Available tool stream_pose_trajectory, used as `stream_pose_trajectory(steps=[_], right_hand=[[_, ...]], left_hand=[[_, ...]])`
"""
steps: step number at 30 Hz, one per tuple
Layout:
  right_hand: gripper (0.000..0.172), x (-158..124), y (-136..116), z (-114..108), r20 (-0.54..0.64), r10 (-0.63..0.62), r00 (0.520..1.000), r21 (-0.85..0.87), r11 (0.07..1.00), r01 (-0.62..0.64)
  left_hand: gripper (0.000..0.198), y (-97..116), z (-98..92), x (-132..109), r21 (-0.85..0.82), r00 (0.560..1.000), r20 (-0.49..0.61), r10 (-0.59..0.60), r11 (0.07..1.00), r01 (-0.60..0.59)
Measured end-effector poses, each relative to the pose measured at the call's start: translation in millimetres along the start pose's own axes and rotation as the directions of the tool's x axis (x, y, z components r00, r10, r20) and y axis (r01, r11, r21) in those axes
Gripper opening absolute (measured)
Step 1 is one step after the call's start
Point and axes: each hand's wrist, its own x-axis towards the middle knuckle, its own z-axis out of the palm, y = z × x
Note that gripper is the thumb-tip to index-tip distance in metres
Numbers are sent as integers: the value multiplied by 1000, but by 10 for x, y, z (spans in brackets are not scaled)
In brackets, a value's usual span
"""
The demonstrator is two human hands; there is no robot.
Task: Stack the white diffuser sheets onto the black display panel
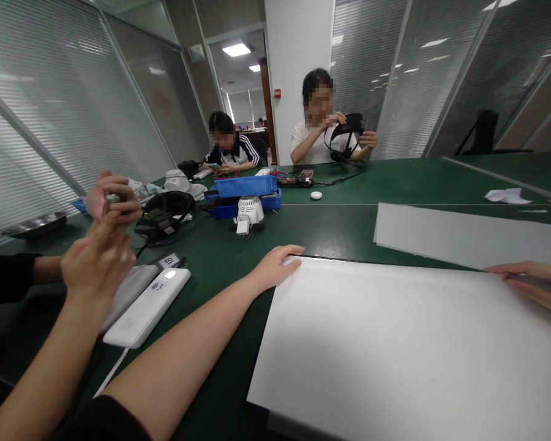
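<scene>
White board (395, 349) betw. the hands & nearer than them, running off frame at bottom & R. Flat, smooth, plain, soft grey shading, thin dark line along far edge; greyish part shows under its near L corner. L hand (275, 267) nearly closed on the far L corner, thumb on top, fingers along far edge. R hand (539, 285), partly cut off by frame, pinches the far edge at R, fingers close tog.

L of L hand: white slab (147, 309) w/ cable (111, 372), plus co-worker's hands (96, 263) w/ small metal bit (112, 199). Table (340, 229) dk green, thin pale line across. Beyond L hand: white device (250, 211), blue trays (245, 187); black headset (165, 214) farther L. Past R hand: grey sheet (468, 236), then paper scrap (507, 196).

Far side: 2 people, one (223, 147) bent low, other (319, 141) holding dark headgear (349, 125). Room: glass walls w/ blinds (50, 104), white pillar (298, 55), doorway w/ ceiling lights (236, 50).
</scene>
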Motion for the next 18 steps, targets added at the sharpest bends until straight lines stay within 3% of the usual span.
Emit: stream_pose_trajectory(steps=[3, 9, 12, 15, 18], right_hand=[[37, -12, -46, -5, 83, -5, 997, 69, 998, 0], [65, 28, -269, -103, 28, -71, 997, -43, 996, 72], [71, 62, -119, -164, 17, -22, 1000, -54, 998, 23], [64, 68, 115, -198, 68, 98, 993, -13, 995, -97], [59, 60, 211, -203, 130, 108, 986, -1, 994, -109]], left_hand=[[39, 15, -47, -9, 46, 999, 45, 24, 999, -26], [46, -26, -127, -4, 101, 989, 127, 69, 992, -82], [46, -26, -138, -5, 114, 990, 127, 67, 990, -82], [42, -27, -141, -1, 128, 993, 104, 53, 990, -66], [40, -42, -139, 11, 142, 996, 81, 42, 988, -53]])
